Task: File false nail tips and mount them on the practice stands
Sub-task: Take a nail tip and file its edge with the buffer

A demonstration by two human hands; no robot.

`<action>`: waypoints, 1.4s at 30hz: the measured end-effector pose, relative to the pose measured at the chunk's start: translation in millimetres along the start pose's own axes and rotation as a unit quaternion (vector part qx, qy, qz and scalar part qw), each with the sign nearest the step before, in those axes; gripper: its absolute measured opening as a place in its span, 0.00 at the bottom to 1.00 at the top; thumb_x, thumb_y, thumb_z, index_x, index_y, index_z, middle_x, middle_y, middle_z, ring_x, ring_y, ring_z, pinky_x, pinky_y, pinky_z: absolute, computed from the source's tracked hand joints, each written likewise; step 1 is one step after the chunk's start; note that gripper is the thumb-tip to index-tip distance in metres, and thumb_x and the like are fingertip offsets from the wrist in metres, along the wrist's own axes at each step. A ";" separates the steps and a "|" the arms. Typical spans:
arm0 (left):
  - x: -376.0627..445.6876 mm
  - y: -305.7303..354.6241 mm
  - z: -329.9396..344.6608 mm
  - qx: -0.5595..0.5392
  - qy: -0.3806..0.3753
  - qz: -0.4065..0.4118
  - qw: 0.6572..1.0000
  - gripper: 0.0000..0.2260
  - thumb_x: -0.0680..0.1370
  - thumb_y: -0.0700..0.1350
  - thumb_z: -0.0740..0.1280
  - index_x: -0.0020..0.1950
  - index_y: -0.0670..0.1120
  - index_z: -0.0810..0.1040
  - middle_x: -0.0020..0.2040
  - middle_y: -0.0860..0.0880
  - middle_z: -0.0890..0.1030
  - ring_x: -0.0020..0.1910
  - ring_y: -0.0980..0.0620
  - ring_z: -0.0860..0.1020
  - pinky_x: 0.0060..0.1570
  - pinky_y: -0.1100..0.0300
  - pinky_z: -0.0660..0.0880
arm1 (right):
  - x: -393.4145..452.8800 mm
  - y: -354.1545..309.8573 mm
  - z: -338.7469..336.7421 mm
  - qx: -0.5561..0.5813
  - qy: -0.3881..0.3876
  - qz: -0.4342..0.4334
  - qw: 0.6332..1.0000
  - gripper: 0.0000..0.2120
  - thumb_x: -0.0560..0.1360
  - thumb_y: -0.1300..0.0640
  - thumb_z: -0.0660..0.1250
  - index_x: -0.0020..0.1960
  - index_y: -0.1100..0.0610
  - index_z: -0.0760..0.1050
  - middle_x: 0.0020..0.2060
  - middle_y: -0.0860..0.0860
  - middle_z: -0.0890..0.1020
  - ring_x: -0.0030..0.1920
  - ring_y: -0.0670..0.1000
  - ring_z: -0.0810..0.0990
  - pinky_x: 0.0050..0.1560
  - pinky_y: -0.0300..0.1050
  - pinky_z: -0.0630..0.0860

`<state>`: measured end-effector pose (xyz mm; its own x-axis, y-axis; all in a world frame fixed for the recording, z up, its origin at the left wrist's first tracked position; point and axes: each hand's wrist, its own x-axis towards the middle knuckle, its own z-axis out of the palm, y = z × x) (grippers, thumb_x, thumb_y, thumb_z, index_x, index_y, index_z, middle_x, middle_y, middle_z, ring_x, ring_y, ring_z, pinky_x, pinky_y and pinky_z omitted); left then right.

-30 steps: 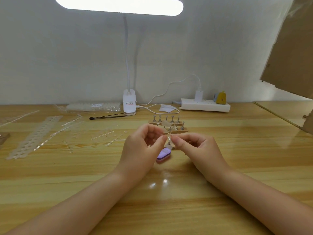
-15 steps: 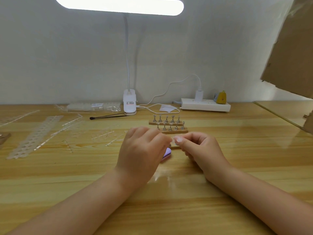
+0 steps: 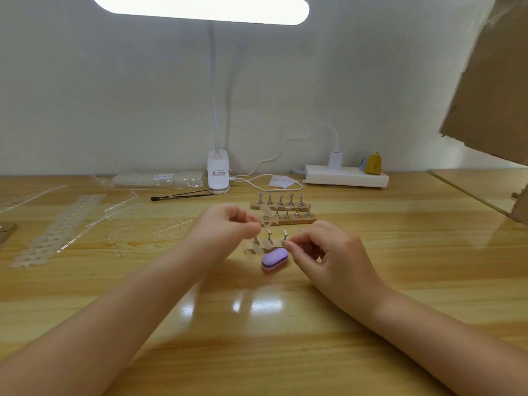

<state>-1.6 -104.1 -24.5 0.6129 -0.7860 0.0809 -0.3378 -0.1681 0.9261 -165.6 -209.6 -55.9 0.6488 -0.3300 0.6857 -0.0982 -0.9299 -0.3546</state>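
Purple nail file on wooden desk; left hand pinching clear nail tip; right hand pinching a stand

Glossy wooden table — metal stands, wooden base.

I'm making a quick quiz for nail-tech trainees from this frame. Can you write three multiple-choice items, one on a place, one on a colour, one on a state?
1. Where does the buffer block lie?
A. On the table between the two hands
B. On the power strip
C. Under the lamp base

2. What colour is the buffer block?
A. Green
B. Purple
C. Black

3. What is the left hand doing?
A. Lying flat on the table
B. Pressing on the power strip
C. Pinching a clear nail tip, raised off the table

Answers: 1 A, it sits on the wood just in front of the right hand. 2 B, its top is lilac. 3 C, the fingertips close on the tip.
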 end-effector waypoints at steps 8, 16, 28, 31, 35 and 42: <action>16.5 -15.5 -27.6 0.264 0.117 -0.034 0.957 0.03 0.75 0.48 0.66 0.45 0.52 0.80 0.41 0.56 0.81 0.42 0.53 0.79 0.47 0.56 0.77 | 2.3 0.7 0.8 0.158 -0.019 0.147 0.976 0.02 0.74 0.57 0.71 0.45 0.51 0.82 0.37 0.46 0.82 0.39 0.42 0.77 0.40 0.33 0.74; 2.4 -20.2 -5.1 0.499 0.137 0.193 0.834 0.18 0.78 0.58 0.59 0.65 0.52 0.72 0.55 0.55 0.78 0.55 0.51 0.73 0.55 0.56 0.65 | 3.8 4.0 1.5 0.267 -0.031 0.246 0.931 0.02 0.74 0.54 0.71 0.43 0.50 0.81 0.28 0.40 0.79 0.28 0.37 0.74 0.30 0.29 0.69; -13.7 -23.8 27.0 0.300 0.050 0.238 0.922 0.12 0.77 0.45 0.65 0.60 0.48 0.71 0.48 0.56 0.73 0.49 0.55 0.73 0.47 0.64 0.67 | 4.3 7.4 2.7 0.286 -0.013 0.263 0.921 0.05 0.74 0.52 0.71 0.41 0.53 0.81 0.25 0.43 0.76 0.26 0.40 0.72 0.31 0.35 0.68; -12.8 -20.9 22.8 0.220 0.135 0.223 0.940 0.15 0.75 0.43 0.68 0.60 0.46 0.70 0.47 0.54 0.71 0.45 0.55 0.73 0.43 0.69 0.66 | 3.9 8.2 3.9 0.275 -0.023 0.252 0.928 0.04 0.76 0.53 0.68 0.44 0.52 0.80 0.25 0.40 0.75 0.27 0.39 0.71 0.31 0.32 0.67; -18.5 -15.7 27.2 0.159 0.116 0.301 0.933 0.21 0.74 0.40 0.70 0.66 0.45 0.69 0.50 0.56 0.74 0.44 0.59 0.75 0.45 0.74 0.69 | 4.2 6.7 5.1 0.279 -0.059 0.237 0.929 0.05 0.78 0.54 0.66 0.47 0.54 0.79 0.27 0.40 0.75 0.29 0.40 0.71 0.34 0.37 0.68; -23.4 -15.1 31.5 0.212 0.096 0.433 0.871 0.19 0.71 0.35 0.73 0.61 0.42 0.76 0.49 0.50 0.80 0.43 0.55 0.78 0.45 0.65 0.75 | 5.8 0.8 3.6 0.430 -0.098 0.290 0.849 0.08 0.78 0.53 0.64 0.43 0.54 0.76 0.29 0.51 0.71 0.28 0.45 0.68 0.24 0.37 0.65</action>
<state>-33.4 -101.9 -51.9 0.0911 -0.6202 0.7791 -0.9414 0.2014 0.2704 -159.2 -211.6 -54.5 0.8016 -0.5794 0.1475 0.0886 -0.1289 -0.9877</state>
